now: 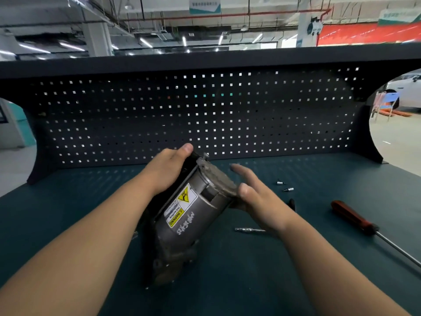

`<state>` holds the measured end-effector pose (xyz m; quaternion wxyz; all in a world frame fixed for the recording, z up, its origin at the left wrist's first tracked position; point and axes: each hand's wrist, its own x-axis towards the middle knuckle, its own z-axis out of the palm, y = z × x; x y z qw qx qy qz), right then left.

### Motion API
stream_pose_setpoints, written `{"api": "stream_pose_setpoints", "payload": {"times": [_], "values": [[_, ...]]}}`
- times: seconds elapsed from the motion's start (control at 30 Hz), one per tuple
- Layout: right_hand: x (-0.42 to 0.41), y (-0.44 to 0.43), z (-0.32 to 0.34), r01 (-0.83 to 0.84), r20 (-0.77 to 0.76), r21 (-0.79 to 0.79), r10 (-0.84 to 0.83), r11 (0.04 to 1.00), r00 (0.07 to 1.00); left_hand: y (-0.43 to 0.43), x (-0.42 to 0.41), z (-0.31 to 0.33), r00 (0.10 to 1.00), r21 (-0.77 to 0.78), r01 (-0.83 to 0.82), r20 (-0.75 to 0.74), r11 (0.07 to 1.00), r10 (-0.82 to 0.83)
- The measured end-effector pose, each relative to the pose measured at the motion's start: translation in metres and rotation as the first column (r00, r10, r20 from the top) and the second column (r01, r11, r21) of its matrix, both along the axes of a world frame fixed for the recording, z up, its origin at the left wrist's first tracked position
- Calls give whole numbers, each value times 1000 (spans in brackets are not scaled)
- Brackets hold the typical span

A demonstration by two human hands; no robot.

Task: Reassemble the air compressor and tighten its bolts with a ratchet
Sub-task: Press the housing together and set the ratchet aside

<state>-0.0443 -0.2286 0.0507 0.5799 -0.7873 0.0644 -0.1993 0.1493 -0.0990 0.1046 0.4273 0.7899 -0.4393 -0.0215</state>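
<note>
The grey air compressor (186,215) lies tilted on the green bench, its yellow warning label facing up. My left hand (168,167) grips its upper left side, thumb over the top end. My right hand (255,192) has straight fingers, and its thumb touches the compressor's right end cap. A bolt stub sticks out at the compressor's top end (205,155). A red-handled tool with a long metal shaft (355,220) lies to the right. A short metal bit (249,229) lies just under my right wrist. No ratchet shows clearly.
Two small sockets (281,183) (288,189) lie on the bench mat (273,270) beyond my right hand. A dark perforated back panel (205,115) closes off the bench's far side. A small black part (292,204) peeks out behind my right hand.
</note>
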Motion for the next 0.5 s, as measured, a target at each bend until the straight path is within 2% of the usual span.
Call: {"api": "stream_pose_setpoints", "payload": {"times": [0.03, 0.1, 0.13, 0.17, 0.23, 0.27, 0.37, 0.5], "values": [[-2, 1, 3, 19, -62, -58, -23, 998, 998, -2, 2, -2, 1000, 49, 11, 21, 999, -12], [-5, -2, 11, 60, -199, -308, -126, 949, 972, -5, 5, -5, 998, 96, 4, 62, 995, -9], [-8, -4, 15, 85, -204, -407, -181, 909, 962, -6, 7, -6, 997, 110, -9, 75, 994, 1], [-9, -7, 19, 130, -168, -420, -218, 898, 961, -7, 8, -7, 996, 126, -22, 85, 992, 11], [-7, -8, 21, 191, -72, -284, -220, 940, 973, -9, 8, -7, 996, 155, -15, 94, 988, 1], [-4, -4, 19, 166, -59, -229, -183, 959, 981, -12, 4, -7, 995, 166, 0, 97, 986, -17], [7, 11, 3, 114, -157, -217, -150, 969, 976, -22, -6, -9, 992, 208, 41, 107, 977, -64], [8, 13, -6, 211, -115, -78, -219, 974, 969, -34, -5, -18, 987, 232, 23, 149, 972, -58]]}}
